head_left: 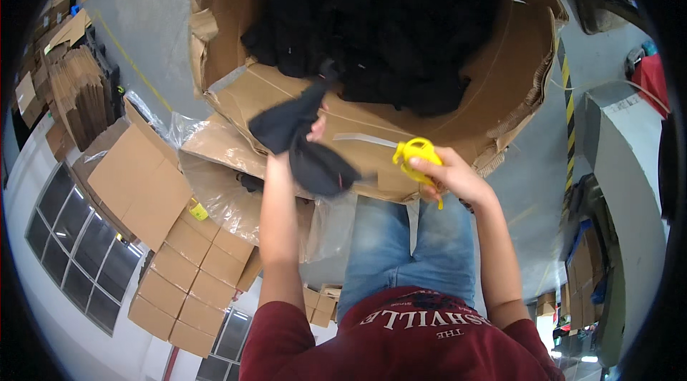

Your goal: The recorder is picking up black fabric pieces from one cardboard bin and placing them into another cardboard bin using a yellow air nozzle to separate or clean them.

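My left hand (pixel 318 127) is closed on a limp black cloth item (pixel 286 120), which hangs over it in two flaps. Folds and blur hide what kind of garment it is. In my right hand (pixel 454 175) is a yellow tape measure (pixel 413 155), its case gripped between thumb and fingers. A short length of pale tape (pixel 361 138) sticks out from the case toward my left hand, apart from the cloth. Beyond both hands, a pile of black cloth items (pixel 386 16) fills much of a large open cardboard box (pixel 519 70).
Crumpled clear plastic (pixel 232 191) lies over another open carton left of the big box. Stacked cartons (pixel 182 270) and bundled flat cardboard (pixel 84 88) stand farther left. A grey machine-like body (pixel 622 159) is at the right, beside a yellow-and-black floor stripe (pixel 568 116).
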A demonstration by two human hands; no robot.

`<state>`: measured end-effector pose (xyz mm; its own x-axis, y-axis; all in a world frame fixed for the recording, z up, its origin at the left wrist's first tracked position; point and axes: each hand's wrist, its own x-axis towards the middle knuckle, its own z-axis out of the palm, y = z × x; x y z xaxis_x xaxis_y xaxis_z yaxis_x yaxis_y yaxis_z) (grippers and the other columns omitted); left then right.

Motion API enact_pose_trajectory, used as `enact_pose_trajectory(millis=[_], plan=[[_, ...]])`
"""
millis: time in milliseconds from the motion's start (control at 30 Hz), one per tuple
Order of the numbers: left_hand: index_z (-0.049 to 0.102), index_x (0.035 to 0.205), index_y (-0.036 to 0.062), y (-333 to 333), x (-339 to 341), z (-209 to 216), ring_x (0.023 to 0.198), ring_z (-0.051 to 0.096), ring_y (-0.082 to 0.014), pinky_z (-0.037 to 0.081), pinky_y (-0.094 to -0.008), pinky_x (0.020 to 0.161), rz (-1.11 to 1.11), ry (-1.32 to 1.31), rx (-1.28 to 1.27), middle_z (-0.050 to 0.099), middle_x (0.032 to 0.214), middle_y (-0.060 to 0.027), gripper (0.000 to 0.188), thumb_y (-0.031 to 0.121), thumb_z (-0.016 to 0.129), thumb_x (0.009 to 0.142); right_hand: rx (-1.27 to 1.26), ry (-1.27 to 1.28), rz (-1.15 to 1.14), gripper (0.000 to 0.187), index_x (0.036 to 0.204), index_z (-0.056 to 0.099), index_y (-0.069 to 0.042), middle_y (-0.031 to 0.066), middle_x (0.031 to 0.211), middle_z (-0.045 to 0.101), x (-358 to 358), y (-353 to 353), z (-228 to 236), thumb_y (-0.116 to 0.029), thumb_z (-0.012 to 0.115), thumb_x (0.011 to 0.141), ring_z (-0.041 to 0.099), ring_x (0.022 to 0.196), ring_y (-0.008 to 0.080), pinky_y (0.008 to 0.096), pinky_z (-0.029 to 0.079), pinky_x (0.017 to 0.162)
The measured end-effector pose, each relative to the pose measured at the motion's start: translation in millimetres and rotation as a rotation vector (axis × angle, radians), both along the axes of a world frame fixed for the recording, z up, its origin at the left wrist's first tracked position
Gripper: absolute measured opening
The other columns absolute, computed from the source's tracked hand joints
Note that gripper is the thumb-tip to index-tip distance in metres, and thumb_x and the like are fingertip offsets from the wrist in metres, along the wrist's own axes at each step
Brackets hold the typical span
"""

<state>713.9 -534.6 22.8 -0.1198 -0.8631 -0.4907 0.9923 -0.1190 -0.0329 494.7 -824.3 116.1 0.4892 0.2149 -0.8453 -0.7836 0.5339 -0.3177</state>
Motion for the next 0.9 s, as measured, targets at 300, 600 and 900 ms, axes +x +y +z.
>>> enact_pose_trajectory(millis=[300, 600, 900], plan=[[0.054, 0.114, -0.0021, 102.6, -19.6, 235.4, 0.093, 0.056, -0.0148, 0.045, -0.0281, 0.084, -0.716, -1.101, 1.235, 0.061, 0.104, -0.0079, 0.04, 0.016, 0.067, 0.082, -0.163, -0.069, 0.265, 0.044, 0.081, 0.06, -0.003, -0.0005, 0.058, 0.051, -43.4, 5.8, -25.8, -0.046, 0.061, 0.083, 0.048, 0.047, 0.0076, 0.0229, 0.037, 0.042], [0.047, 0.116, 0.0, 67.7, -50.9, 153.1, 0.101, 0.053, -0.0195, 0.043, -0.0316, 0.088, -0.157, -1.826, 1.558, 0.052, 0.114, -0.0138, 0.035, 0.011, 0.061, 0.086, -0.031, 0.106, 0.109, 0.039, 0.082, 0.059, -0.003, -0.0003, 0.059, 0.053, -46.5, 12.1, -43.4, -0.042, 0.059, 0.087, 0.046, 0.042, 0.0063, 0.0211, 0.035, 0.04], [0.032, 0.134, 0.0072, -105.0, -96.5, -193.2, 0.12, 0.041, -0.0355, 0.035, -0.0407, 0.101, -0.578, -1.45, 1.031, 0.035, 0.133, -0.018, 0.099, 0.047, 0.082, 0.058, 0.232, 0.04, -0.508, 0.049, 0.117, 0.051, 0.005, 0.0067, 0.064, 0.057, -39.5, -6.4, -62.6, -0.039, 0.038, 0.097, 0.044, 0.039, 0.0066, 0.0179, 0.035, 0.039]])
